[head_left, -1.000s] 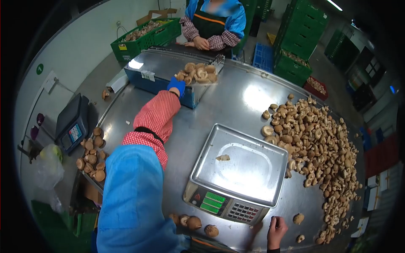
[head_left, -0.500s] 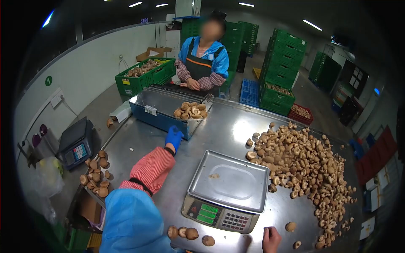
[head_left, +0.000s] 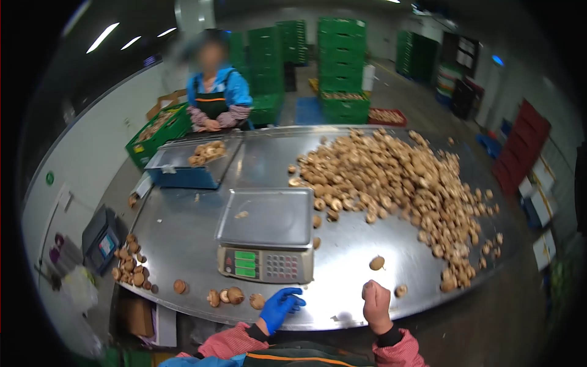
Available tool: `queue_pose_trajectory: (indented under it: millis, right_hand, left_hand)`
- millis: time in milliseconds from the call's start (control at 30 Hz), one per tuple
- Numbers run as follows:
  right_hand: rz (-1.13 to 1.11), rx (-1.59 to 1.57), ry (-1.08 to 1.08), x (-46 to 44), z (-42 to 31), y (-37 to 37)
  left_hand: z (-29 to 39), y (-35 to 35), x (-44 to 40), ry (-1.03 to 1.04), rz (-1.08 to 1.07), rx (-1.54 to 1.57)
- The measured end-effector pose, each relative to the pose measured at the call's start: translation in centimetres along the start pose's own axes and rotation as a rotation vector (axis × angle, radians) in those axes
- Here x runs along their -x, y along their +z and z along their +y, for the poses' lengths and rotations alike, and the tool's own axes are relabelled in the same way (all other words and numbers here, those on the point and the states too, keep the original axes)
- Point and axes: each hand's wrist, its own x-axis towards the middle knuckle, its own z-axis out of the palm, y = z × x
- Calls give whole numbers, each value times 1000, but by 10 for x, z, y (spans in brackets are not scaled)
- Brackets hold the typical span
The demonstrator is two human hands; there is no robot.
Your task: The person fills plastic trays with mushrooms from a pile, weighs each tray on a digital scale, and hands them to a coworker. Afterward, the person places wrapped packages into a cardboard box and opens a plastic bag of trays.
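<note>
My left hand (head_left: 282,307), in a blue glove, is just in front of the scale with fingers stretched out and slightly apart; nothing shows in it. My bare right hand (head_left: 376,304) is closed in a fist above the table's front edge, and no object shows in it. A digital scale (head_left: 266,235) with a bare metal pan and lit green displays stands behind my left hand. One loose mushroom (head_left: 377,263) lies beyond my right fist, and another mushroom (head_left: 400,290) lies to its right. Several mushrooms (head_left: 235,295) sit left of my gloved hand.
A big mushroom heap (head_left: 391,177) covers the table's right side. At the far left, a second scale (head_left: 186,174) bears mushrooms, near a person (head_left: 214,98) with hands together. More mushrooms (head_left: 131,263) lie by the left edge. Green crates (head_left: 342,67) are stacked behind the steel table (head_left: 183,244).
My left hand has come back from the far scale to the table's front edge. My right hand stays closed. The view has turned right, and the far scale still bears its mushrooms.
</note>
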Motion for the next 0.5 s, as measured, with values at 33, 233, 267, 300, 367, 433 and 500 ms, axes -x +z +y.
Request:
queue_pose_trajectory:
  millis: [33,233,267,300,367,433,500]
  right_hand:
    - [28,-54,23,8,3,-12]
    - [281,-156,103,55,-16,-82]
    - [310,-135,97,61,-25,-95]
    - [347,-96,45,67,-38,-106]
    - [412,71,-188,74,-83,-141]
    - [508,-99,-320,87,-142,-166]
    - [565,-109,-424,110,-185,-188]
  left_hand:
    - [2,21,7,-19,-84,-34]
    - [22,73,8,182,-350,-383]
    - [24,80,9,189,-353,-344]
    - [26,87,11,188,-382,-354]
    - [24,96,13,156,-462,-349]
    - [14,101,17,118,-582,-326]
    - [8,107,22,82,-675,-321]
